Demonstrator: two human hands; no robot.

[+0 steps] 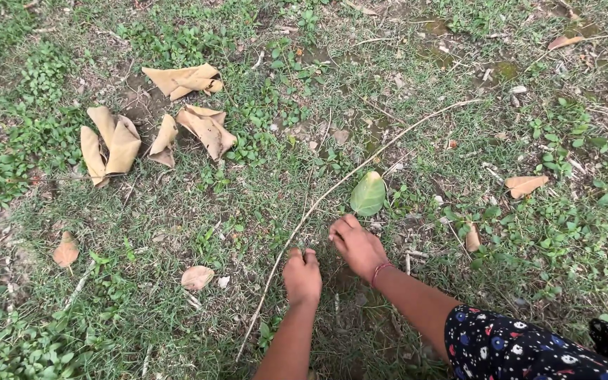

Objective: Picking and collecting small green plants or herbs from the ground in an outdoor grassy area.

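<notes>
My left hand (302, 274) is closed down on the grass, fingers pinching something small at the ground that I cannot make out. My right hand (355, 243) lies just to its right, fingers curled and pressed into the grass, with a red thread band (379, 271) on the wrist. A long thin dry stalk (332, 190) runs diagonally across the ground and passes just left of my left hand. A single green leaf (368, 193) lies on the grass a little beyond my right hand.
A cluster of large dry tan leaves (153, 130) lies at the upper left. Smaller brown leaves (197, 277) are scattered around, one at the right (526, 185). Patterned dark cloth (522, 348) covers my leg at the bottom right. Patchy grass and bare soil surround everything.
</notes>
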